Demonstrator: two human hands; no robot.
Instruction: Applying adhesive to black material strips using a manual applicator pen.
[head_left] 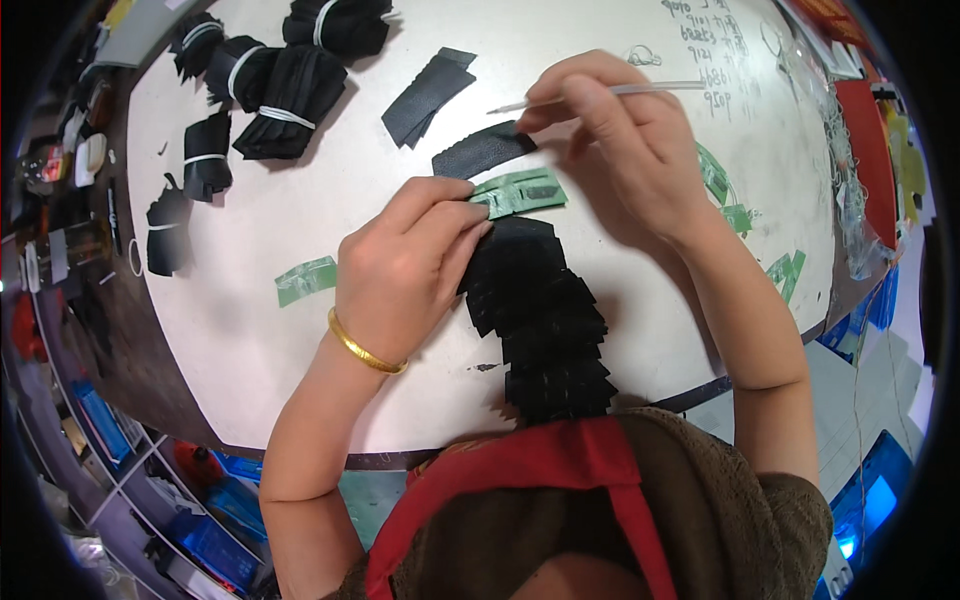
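Note:
My left hand (405,250), a gold bangle on its wrist, pinches the left end of a small curved green template (530,194) with slots. Just beyond the template lies a black textured strip (485,150), like leather. My right hand (630,140) grips a thin translucent pen refill (655,88), its tip pointing left above the table. The right fingertips are by the strip's right end; whether they touch it I cannot tell. Below the template, an overlapping row of black pieces (545,310) runs toward my body. Two more black strips (430,95) lie farther off, one over the other.
Several black bundles (290,105) tied with white bands sit at the far left of the white tabletop (250,350). One green template (307,281) lies left of my left hand, and other green pieces (787,272) lie at the right. Handwriting marks the far right tabletop.

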